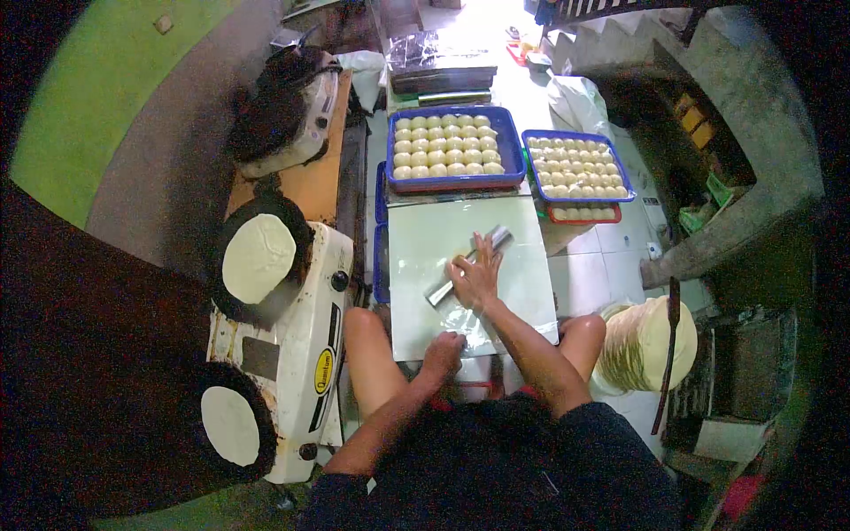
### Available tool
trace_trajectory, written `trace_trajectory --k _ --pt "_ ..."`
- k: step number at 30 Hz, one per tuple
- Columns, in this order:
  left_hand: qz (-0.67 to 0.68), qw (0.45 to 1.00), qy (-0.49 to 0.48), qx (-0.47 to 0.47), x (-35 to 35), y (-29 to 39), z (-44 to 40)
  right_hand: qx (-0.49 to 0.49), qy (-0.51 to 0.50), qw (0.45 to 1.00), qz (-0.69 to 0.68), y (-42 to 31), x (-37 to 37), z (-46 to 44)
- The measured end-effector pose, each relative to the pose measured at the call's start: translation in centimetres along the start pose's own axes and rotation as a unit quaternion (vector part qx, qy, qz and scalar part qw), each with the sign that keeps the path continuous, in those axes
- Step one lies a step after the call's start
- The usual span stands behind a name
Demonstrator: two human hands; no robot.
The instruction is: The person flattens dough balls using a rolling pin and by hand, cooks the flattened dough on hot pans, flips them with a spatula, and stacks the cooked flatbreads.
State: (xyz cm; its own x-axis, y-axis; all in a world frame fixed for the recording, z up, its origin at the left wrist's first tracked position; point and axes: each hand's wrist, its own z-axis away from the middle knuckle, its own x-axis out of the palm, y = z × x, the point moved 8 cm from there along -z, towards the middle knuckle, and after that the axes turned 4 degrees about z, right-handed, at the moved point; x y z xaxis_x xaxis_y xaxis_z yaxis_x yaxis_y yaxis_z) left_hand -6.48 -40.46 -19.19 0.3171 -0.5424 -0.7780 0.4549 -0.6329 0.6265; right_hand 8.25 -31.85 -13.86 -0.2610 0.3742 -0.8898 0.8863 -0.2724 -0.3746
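Observation:
My right hand (476, 281) lies over a shiny metal rolling pin (440, 293), its fingers bent across the middle. The pin sits at a slant on a pale, smooth board (421, 243) between my knees. My left hand (445, 352) is closed at the board's front edge; whatever its fingers hold, if anything, is hidden. A glossy, see-through sheet (482, 334) shows on the board near that hand. Whether dough lies under the pin I cannot tell.
Beyond the board, blue trays (513, 159) (630, 196) hold rows of dough balls (447, 144). Left, a white gas stove (297, 354) carries two black pans with flatbreads (258, 257) (230, 427). Right stands a stack of flatbreads (651, 345) with a dark stick (670, 354) across it.

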Motion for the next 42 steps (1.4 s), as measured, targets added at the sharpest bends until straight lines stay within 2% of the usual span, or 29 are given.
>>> trace_trajectory --k 2,4,5,8,9,12,13,15,20,21,22,24,26,28,29,32,33,36,37,39,40,41,42 --pt "0.003 1.000 0.013 0.002 0.3 -0.3 0.4 0.035 -0.050 0.996 -0.070 1.2 0.6 0.5" --pt "-0.020 1.000 0.022 -0.005 1.4 -1.1 0.3 0.077 -0.148 0.971 -0.170 1.2 1.1 0.3" --pt "-0.017 1.000 0.015 0.001 1.1 -0.7 0.3 0.013 -0.119 0.982 -0.147 0.1 0.7 0.4" --pt "-0.011 1.000 0.005 0.013 -0.4 0.2 0.0 -0.053 -0.081 0.995 0.037 -1.7 0.1 1.7" --pt "-0.008 1.000 0.007 0.011 -0.8 0.5 -0.1 -0.031 -0.078 0.996 -0.031 -1.6 -0.1 2.0" --pt "-0.023 0.999 -0.023 -0.006 -0.1 0.0 0.4 0.014 -0.032 0.999 0.014 -1.3 -1.1 2.1" --pt "-0.034 0.999 -0.036 -0.009 0.4 -0.3 0.2 0.034 -0.076 0.996 0.034 -0.9 -0.7 1.8" --pt "0.007 1.000 -0.010 0.000 -0.4 0.1 0.4 0.053 -0.056 0.996 -0.034 -0.6 -0.7 1.8" --pt "0.078 0.997 0.026 -0.009 -1.3 -0.2 0.3 0.039 -0.062 0.994 -0.078 -0.5 -0.9 1.4" --pt "0.103 0.994 0.032 -0.009 -1.7 0.0 0.4 0.018 0.024 0.999 0.028 -1.1 -1.6 1.1" --pt "0.128 0.991 0.036 -0.011 -1.9 0.2 0.6 0.028 0.015 0.999 0.019 -0.7 -1.0 1.0" --pt "0.132 0.987 -0.055 -0.076 0.1 -1.7 0.1 0.045 0.002 0.999 0.002 -0.2 -0.5 0.0" --pt "0.099 0.990 -0.073 -0.072 0.9 -2.2 0.0 0.024 0.001 0.999 0.024 0.0 -0.7 -0.2" --pt "0.026 0.999 -0.018 0.005 0.6 -1.4 0.2 0.001 0.000 0.999 0.047 0.1 -1.3 -0.5" --pt "0.035 0.999 -0.015 0.009 0.2 -1.1 0.2 0.031 -0.040 0.998 0.040 0.3 -1.5 -0.9" --pt "0.054 0.998 -0.017 0.009 -0.9 0.0 0.4 0.009 0.159 0.987 -0.012 0.7 -2.9 -1.0" --pt "0.054 0.998 -0.024 0.003 -0.9 -0.1 0.2 0.024 0.099 0.994 -0.035 1.1 -1.9 -1.2" --pt "0.034 0.999 -0.022 0.017 -0.1 -0.6 0.4 0.038 0.059 0.993 -0.091 1.1 -2.3 -1.6" --pt "0.022 0.999 -0.019 0.027 0.4 -1.0 0.5 0.050 -0.025 0.993 -0.105 1.2 -1.8 -2.0" --pt "0.137 0.990 -0.015 -0.033 0.9 -2.1 0.6 0.036 0.010 0.985 -0.166 2.2 0.9 -2.6" --pt "0.139 0.990 -0.008 -0.025 0.7 -2.0 0.6 0.029 0.028 0.980 -0.196 2.5 1.8 -2.7" --pt "0.140 0.990 -0.001 -0.017 0.4 -1.8 0.6 0.027 -0.041 0.989 -0.141 2.1 2.7 -2.7" --pt "0.086 0.996 0.011 0.027 -0.2 -1.1 0.5 0.016 -0.095 0.990 -0.106 1.1 2.0 -2.6"
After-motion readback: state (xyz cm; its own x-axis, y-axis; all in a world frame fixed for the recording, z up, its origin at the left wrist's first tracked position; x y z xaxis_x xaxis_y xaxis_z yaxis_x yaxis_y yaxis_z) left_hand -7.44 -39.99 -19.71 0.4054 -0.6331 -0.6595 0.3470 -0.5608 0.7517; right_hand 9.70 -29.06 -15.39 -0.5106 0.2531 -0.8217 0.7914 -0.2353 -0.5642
